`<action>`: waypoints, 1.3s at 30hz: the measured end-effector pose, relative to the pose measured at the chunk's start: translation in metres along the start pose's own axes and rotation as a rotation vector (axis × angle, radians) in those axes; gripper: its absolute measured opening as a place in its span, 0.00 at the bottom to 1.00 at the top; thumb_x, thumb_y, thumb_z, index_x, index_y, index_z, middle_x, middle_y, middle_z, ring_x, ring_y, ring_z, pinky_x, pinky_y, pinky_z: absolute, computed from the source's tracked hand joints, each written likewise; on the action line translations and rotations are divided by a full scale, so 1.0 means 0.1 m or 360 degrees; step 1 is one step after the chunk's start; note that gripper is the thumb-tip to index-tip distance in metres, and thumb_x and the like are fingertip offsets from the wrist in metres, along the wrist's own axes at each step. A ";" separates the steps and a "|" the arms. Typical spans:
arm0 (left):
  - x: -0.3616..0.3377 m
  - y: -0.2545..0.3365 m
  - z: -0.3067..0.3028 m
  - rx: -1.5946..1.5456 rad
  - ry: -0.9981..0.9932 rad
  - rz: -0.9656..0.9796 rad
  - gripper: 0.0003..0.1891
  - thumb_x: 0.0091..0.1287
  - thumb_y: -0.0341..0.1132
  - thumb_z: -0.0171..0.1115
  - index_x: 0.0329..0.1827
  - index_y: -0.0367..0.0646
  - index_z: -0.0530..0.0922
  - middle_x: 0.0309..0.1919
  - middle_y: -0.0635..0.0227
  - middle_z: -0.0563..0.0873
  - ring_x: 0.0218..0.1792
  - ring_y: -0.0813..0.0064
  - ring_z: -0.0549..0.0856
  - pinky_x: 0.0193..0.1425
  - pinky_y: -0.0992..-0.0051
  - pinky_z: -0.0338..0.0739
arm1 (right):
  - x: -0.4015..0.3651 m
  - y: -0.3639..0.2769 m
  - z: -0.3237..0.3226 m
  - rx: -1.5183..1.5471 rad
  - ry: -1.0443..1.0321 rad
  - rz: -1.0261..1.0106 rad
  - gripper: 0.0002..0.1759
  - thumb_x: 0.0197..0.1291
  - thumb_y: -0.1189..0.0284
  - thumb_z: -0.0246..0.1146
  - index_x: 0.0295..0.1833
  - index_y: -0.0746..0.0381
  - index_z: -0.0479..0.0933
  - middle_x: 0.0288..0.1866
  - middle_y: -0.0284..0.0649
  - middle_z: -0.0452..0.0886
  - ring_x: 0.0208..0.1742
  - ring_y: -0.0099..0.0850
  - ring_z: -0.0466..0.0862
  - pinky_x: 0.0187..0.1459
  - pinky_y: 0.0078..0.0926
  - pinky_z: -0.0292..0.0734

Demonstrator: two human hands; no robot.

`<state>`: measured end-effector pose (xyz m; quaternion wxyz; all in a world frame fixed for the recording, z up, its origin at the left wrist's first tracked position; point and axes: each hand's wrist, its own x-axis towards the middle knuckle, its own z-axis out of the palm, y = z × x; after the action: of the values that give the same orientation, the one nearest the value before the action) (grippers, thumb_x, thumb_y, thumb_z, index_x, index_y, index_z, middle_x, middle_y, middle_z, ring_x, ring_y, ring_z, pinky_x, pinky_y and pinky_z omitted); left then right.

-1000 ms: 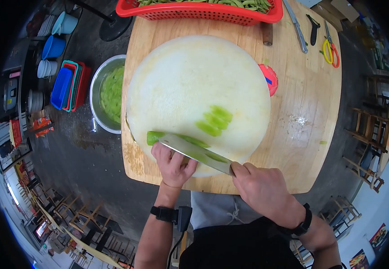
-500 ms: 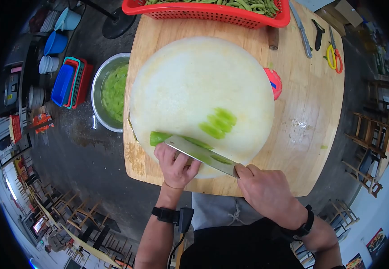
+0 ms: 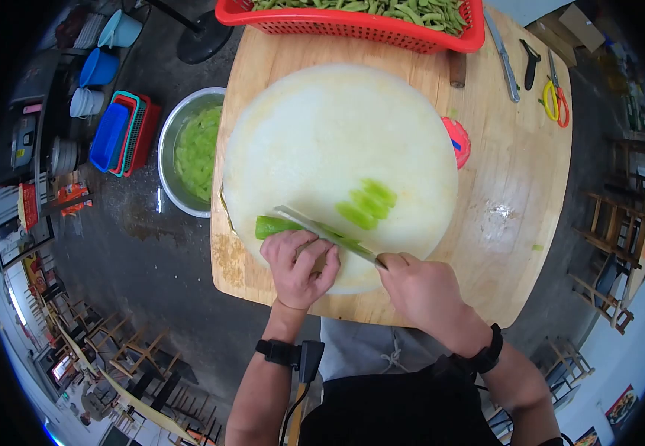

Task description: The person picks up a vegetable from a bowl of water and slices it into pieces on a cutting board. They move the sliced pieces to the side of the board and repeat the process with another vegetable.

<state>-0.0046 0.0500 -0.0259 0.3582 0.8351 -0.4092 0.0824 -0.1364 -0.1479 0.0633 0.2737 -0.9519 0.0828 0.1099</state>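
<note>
Left hand [image 3: 298,267] fingers curled, pinning green stalk [image 3: 274,225] on white cutting board [image 3: 322,126] to steady it | right hand [image 3: 419,290] clamped on knife [image 3: 326,232] | cut slices [image 3: 367,202] set aside, clear of blade.

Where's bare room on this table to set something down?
Free: upper white board, between red basket and green slices; bare table right of it, below scissors. Crowded: near edge, left hand on green stalk, right hand gripping knife.

knife [image 3: 326,234] tipped edge-down onto green stalk [image 3: 274,225]; right hand [image 3: 419,290] nearer
</note>
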 end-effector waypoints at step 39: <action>-0.06 -0.22 -0.16 0.0089 -0.0139 0.0127 0.18 0.51 0.33 0.82 0.45 0.48 0.87 0.51 0.64 0.85 0.56 0.53 0.82 0.64 0.52 0.72 | -0.13 -0.28 -0.26 -0.0030 0.0054 0.0058 0.08 0.70 0.68 0.69 0.49 0.60 0.81 0.28 0.34 0.81 0.22 0.33 0.85 0.24 0.33 0.80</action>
<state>0.0105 0.0738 -0.0286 0.3130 0.8306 -0.4550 0.0716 -0.1384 -0.1375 0.1017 0.2611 -0.9546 0.1037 0.0995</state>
